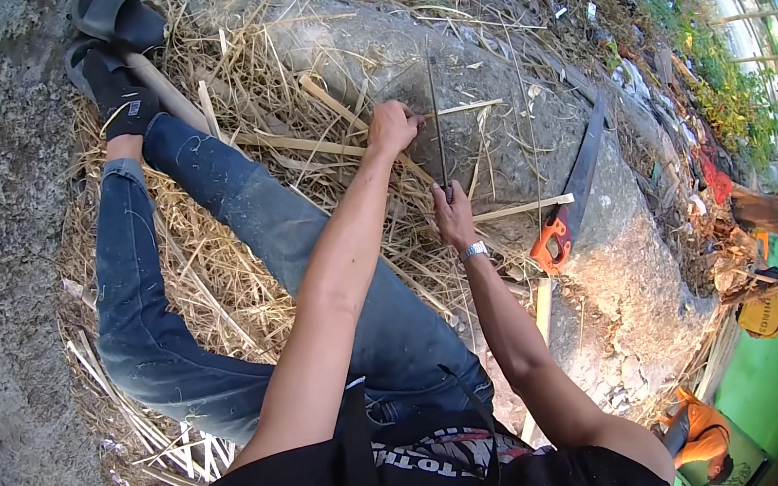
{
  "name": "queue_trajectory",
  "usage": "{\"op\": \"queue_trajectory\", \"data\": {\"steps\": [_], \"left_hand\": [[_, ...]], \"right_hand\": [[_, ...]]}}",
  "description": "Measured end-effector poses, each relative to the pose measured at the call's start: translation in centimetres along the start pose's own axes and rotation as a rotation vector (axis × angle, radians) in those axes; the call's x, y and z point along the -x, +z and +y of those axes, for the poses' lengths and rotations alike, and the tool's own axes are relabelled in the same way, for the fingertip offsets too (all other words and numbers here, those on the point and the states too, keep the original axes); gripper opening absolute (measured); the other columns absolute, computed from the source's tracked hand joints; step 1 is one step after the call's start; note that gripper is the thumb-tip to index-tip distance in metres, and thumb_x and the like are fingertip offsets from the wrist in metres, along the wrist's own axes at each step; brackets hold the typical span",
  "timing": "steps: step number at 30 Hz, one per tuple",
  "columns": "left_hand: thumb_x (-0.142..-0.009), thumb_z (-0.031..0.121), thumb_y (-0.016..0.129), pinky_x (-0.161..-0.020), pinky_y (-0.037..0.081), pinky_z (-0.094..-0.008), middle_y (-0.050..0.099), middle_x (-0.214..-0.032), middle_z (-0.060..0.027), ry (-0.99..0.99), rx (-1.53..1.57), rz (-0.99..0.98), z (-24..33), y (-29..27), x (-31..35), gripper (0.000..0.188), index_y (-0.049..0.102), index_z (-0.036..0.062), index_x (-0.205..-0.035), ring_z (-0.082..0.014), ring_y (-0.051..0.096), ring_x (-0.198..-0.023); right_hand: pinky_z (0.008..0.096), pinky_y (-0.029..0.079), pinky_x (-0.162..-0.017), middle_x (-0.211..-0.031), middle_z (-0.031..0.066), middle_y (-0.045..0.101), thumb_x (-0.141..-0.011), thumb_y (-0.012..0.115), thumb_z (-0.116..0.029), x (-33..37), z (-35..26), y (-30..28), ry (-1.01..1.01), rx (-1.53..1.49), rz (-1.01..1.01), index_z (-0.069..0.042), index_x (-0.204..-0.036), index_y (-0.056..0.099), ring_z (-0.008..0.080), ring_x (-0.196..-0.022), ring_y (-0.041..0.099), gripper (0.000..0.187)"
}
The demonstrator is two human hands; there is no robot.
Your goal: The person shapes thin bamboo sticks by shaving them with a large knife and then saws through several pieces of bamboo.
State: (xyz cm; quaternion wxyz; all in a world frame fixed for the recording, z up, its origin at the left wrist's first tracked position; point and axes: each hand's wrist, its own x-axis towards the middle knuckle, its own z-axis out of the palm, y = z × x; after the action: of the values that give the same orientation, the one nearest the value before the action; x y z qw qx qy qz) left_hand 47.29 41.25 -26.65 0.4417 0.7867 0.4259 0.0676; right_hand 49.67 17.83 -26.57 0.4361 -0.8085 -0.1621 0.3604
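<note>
Long dark knife (437, 119): handle in the right hand (454, 218), grip closed round it, blade pointing away over the grey rock (512, 128). Left hand (392, 126): grip closed on a thin bamboo strip (465, 108) beside the blade. Orange-handled handsaw (569, 204) lying on the rock, right of the hands. Straw (218, 285) underneath.

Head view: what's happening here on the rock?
A person sits on straw with legs stretched out, working at a big grey rock. The right hand grips the handle of a long knife, its blade pointing away. The left hand holds a thin bamboo strip by the blade. An orange-handled handsaw lies on the rock to the right, untouched.
</note>
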Motion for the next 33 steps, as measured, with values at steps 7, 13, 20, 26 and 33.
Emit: {"op": "queue_trajectory", "data": {"steps": [7,13,20,26,33], "left_hand": [[-0.081,0.042,0.083,-0.080,0.056,-0.0438,0.077,-0.089,-0.0155,-0.109,-0.167,0.107,2.9,-1.3,1.5,0.035,0.081,0.0097,-0.096,-0.0343,0.074,-0.081],[-0.083,0.045,0.081,-0.082,0.056,-0.0447,0.077,-0.092,-0.0161,-0.108,0.013,-0.033,0.8,-1.5,1.1,0.034,0.082,0.0147,-0.100,-0.0352,0.073,-0.086],[-0.085,0.041,0.080,-0.081,0.056,-0.0444,0.076,-0.091,-0.0169,-0.079,-0.035,-0.013,0.2,-0.7,0.6,0.029,0.082,0.0150,-0.098,-0.0355,0.073,-0.086],[-0.084,0.042,0.080,-0.081,0.056,-0.0440,0.076,-0.090,-0.0172,-0.097,-0.039,-0.027,0.7,-0.8,0.4,0.030,0.083,0.0154,-0.097,-0.0347,0.073,-0.084],[-0.085,0.043,0.079,-0.083,0.057,-0.0438,0.077,-0.092,-0.0152,-0.121,-0.038,-0.017,1.2,-1.7,1.0,0.029,0.083,0.0162,-0.096,-0.0340,0.073,-0.089]], "right_hand": [[0.0456,0.042,-0.061,-0.067,0.0193,0.055,-0.101,0.060,-0.043,-1.7,1.8,-2.0,-0.119,0.270,0.127,0.003,-0.084,0.055,0.0325,-0.061,0.050,0.049],[0.0463,0.041,-0.060,-0.064,0.0175,0.051,-0.104,0.056,-0.044,-0.7,0.8,-1.3,-0.067,0.210,0.128,0.002,-0.083,0.053,0.0324,-0.061,0.052,0.051],[0.0402,0.041,-0.055,-0.059,0.0110,0.050,-0.110,0.042,-0.041,0.8,-2.7,-1.7,-0.207,0.094,0.184,-0.002,-0.083,0.053,0.0243,-0.053,0.050,0.049],[0.0396,0.039,-0.051,-0.057,0.0089,0.051,-0.111,0.041,-0.037,2.3,-2.7,-0.9,-0.386,0.099,0.304,-0.005,-0.083,0.050,0.0244,-0.050,0.052,0.044],[0.0383,0.040,-0.052,-0.058,0.0084,0.052,-0.111,0.041,-0.040,2.6,-0.2,-0.1,-0.363,0.102,0.274,-0.005,-0.081,0.050,0.0216,-0.052,0.051,0.047]]}}
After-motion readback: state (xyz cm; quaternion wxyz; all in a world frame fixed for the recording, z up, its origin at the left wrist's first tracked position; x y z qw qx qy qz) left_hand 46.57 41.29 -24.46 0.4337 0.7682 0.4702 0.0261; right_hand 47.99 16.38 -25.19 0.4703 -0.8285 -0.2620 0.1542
